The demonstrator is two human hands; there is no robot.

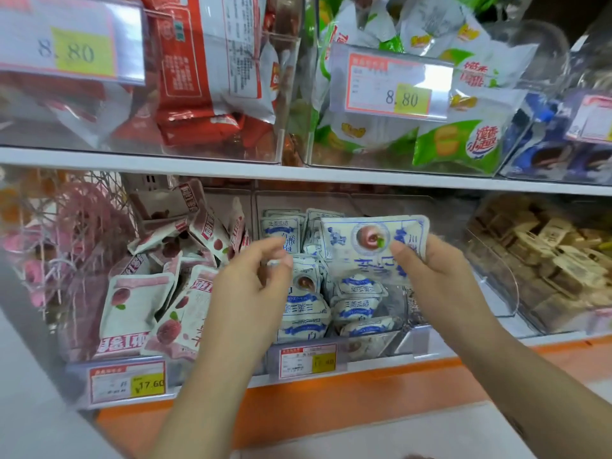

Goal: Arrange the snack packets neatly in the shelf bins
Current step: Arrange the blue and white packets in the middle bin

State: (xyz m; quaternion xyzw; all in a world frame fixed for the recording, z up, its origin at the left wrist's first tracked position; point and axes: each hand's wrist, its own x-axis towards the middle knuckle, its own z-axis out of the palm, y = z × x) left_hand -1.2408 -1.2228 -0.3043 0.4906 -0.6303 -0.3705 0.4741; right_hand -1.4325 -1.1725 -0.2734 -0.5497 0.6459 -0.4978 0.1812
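Note:
My right hand [427, 276] grips a blue-and-white snack packet [367, 241] by its right edge, holding it above the middle clear bin [390, 339] on the lower shelf. That bin holds several matching blue-and-white packets [308, 309], some standing, some lying. My left hand [251, 286] hovers at the bin's left side with fingers loosely curled, thumb and fingertips close together near a packet; whether it pinches anything is blurred.
Left of it, a bin of pink-and-white packets [139, 309] lies jumbled. A bin of beige wrapped sweets [536, 253] is on the right. The upper shelf carries red [205, 71], green-and-white [457, 140] and blue packets [563, 150]. Price tags [308, 361] hang on bin fronts.

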